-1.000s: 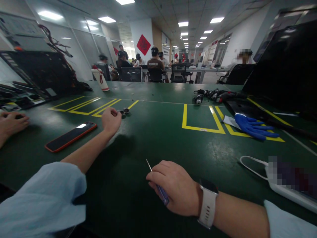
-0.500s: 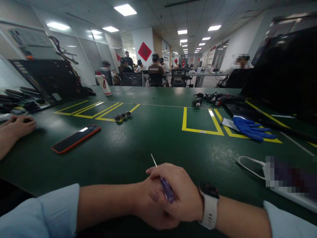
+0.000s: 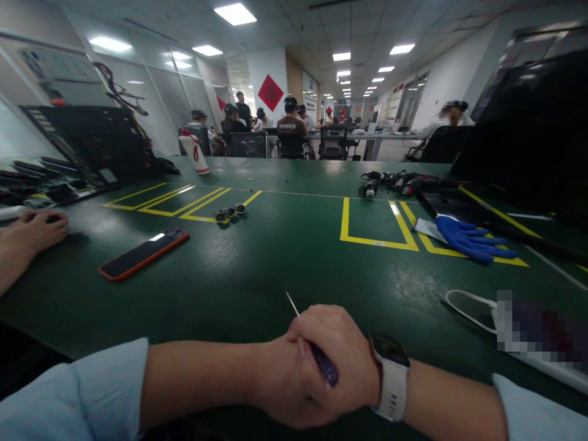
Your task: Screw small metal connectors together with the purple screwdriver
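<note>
My right hand, with a pale-strapped watch at its wrist, is closed around a small screwdriver. The tool has a translucent purple handle, and its thin metal shaft points up and left over the table. Pressed against the right hand from the left is my left hand, closed, its fingers mostly hidden under the right hand. Whether it grips anything cannot be seen. Both hands are together at the near edge of the green table.
An orange-edged phone and several small round metal parts lie left of centre. Another person's hand rests far left. A blue glove, dark cabled tools and a white-edged device are at right. A cup stands behind.
My clasped hands have shifted slightly right, carrying the screwdriver along. The right thumb and fingers have moved a little around the handle. The view has tilted slightly.
</note>
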{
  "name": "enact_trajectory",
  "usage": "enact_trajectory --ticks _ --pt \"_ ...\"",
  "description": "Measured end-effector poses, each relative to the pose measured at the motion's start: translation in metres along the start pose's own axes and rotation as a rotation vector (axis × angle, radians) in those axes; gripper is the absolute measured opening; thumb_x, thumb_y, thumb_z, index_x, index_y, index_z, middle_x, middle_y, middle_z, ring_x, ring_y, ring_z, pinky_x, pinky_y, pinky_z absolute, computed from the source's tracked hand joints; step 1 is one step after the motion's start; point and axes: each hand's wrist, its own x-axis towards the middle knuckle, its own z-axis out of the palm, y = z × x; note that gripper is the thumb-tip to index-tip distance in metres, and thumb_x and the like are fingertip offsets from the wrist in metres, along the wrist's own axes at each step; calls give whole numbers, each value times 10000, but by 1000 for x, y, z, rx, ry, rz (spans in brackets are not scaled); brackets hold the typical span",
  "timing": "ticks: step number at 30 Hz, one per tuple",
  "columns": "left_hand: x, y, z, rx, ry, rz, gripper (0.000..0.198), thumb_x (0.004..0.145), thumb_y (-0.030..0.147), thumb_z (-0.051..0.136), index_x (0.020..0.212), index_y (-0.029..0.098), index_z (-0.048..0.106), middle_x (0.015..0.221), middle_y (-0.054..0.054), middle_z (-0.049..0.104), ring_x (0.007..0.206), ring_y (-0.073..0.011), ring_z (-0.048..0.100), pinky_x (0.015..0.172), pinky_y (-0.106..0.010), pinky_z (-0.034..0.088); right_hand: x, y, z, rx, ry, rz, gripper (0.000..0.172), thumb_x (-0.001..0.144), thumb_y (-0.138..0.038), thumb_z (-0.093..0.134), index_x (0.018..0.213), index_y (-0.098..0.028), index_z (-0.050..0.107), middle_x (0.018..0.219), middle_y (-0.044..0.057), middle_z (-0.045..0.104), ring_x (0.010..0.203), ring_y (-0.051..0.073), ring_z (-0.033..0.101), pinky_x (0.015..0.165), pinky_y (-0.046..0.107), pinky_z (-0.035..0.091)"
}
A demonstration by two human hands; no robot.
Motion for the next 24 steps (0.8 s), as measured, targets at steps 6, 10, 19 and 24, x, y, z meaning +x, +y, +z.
enact_trajectory --ticks 6,10,19,24 --pt "11 3 -84 -386 -364 14 339 792 257 613 1112 144 616 1110 -77 665 1102 -230 570 968 -285 416 8 4 -3 132 9 151 224 862 -217 399 928 -167 607 795 53 682 731 168 638 672 287 469" --pt "-1 -54 -150 -484 -610 -185 379 791 200 614 1170 201 606 1170 -56 645 1084 -204 586 924 -265 432 12 12 -2 102 -36 345 184 893 -238 435 905 -179 609 755 33 663 681 157 621 629 278 446" --pt "-27 -230 -192 408 140 -1190 387 865 416 509 1028 79 610 981 -102 660 1027 -294 554 845 -361 413 8 12 1 29 -198 177 97 835 -150 494 884 -180 573 789 24 639 715 146 584 654 263 424" --pt "-24 -254 -179 434 123 -1313 317 874 385 539 1056 130 582 1097 -83 591 983 -222 576 867 -432 458 9 11 1 14 -220 143 87 827 -157 495 872 -174 567 773 23 637 685 137 572 648 253 419"
